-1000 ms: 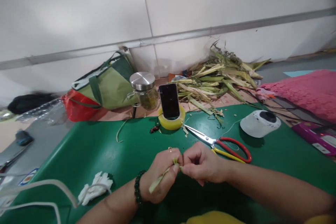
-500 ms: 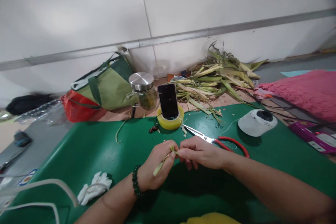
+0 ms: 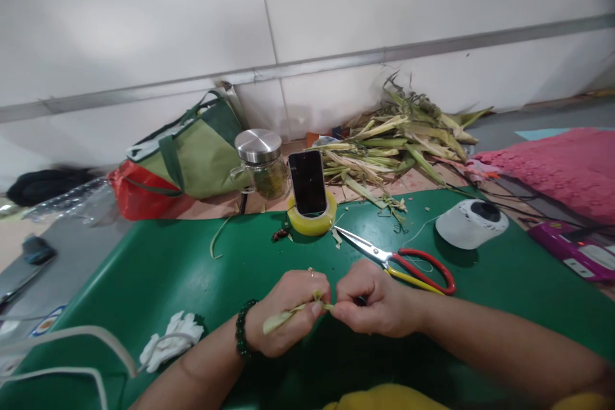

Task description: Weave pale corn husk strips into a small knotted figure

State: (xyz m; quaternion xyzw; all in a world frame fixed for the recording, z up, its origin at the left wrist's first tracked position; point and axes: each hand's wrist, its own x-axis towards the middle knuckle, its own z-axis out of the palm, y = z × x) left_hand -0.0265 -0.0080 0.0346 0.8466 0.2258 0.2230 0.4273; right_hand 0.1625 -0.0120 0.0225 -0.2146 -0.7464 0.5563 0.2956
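A pale green strip of corn husk (image 3: 281, 319) runs across my left hand (image 3: 294, 314), pinched between thumb and fingers, with a small knot or fold at the thumb tip. My right hand (image 3: 377, 301) is closed on the short end of the same strip, which spans the small gap between the hands. Just beyond the right hand lies a pair of scissors (image 3: 368, 246) with red and yellow handles, its blades pointing left and away. A dried heap of corn husks (image 3: 398, 134) lies against the wall.
A phone (image 3: 307, 182) leans in a yellow tape roll (image 3: 310, 224). Behind it stand a lidded glass mug (image 3: 269, 179) and a green bag (image 3: 206, 160). A white thread spool (image 3: 468, 227) is at right, a crumpled white glove (image 3: 170, 339) at left, all around a green mat (image 3: 158, 269).
Both hands have come nearer to me and moved slightly apart, the strip stretched between them. More of the scissors' yellow handle now shows.
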